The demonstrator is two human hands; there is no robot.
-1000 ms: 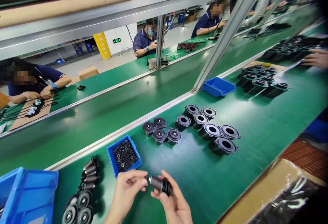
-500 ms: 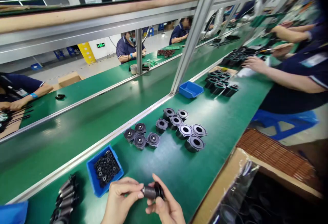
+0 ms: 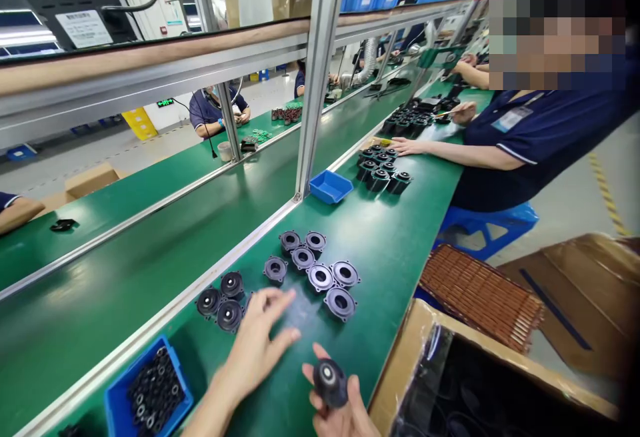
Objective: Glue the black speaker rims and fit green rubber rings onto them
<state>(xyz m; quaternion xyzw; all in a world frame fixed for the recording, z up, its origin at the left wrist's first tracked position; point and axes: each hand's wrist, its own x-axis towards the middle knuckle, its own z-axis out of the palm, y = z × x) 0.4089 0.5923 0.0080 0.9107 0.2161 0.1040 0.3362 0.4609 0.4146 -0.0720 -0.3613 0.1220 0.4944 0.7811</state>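
My right hand (image 3: pixel 356 409) grips a dark, rounded cylindrical part (image 3: pixel 330 382) with a pale ring at the centre of its end. Over the green bench, my left hand (image 3: pixel 255 340) is open, with thumb and fingers apart and nothing between them. Just beyond its fingers stands a group of black round housings (image 3: pixel 343 303) with open centre holes. Beside its wrist and knuckles sits a cluster of similar housings (image 3: pixel 229 315) with small bright centres; one is partly hidden behind the hand.
A blue bin (image 3: pixel 185 383) of small black ring-shaped parts stands at lower left. Farther up are a blue tray (image 3: pixel 331 187) and more black assemblies (image 3: pixel 379 180), near a co-worker's hand (image 3: pixel 407 146). A metal post (image 3: pixel 315 90) rises from the bench; an open carton (image 3: pixel 400 357) is at lower right.
My left hand has let go of the dark cylindrical part and moved up towards the housings, fingers spread. The right hand keeps the part, now turned end-on. The view has shifted right.
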